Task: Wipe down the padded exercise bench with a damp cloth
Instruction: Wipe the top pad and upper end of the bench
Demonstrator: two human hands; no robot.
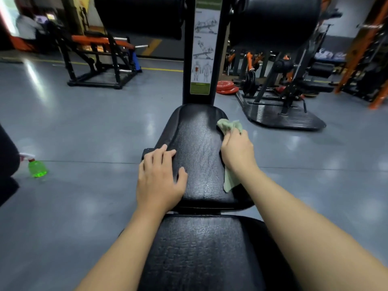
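The black padded bench runs away from me in two pads: a near pad (205,248) and a far seat pad (199,148) that looks wet and glossy. My right hand (237,152) grips a pale green cloth (231,128) against the seat pad's right edge; one end of the cloth hangs down below my wrist. My left hand (160,177) rests flat on the seat pad's left edge with its fingers spread.
An upright post with an exercise chart (204,49) rises behind the seat, with two black roller pads (275,19) at its top. A green spray bottle (36,168) stands on the grey floor at left. Other gym machines (100,57) and red weight plates (226,87) stand farther back.
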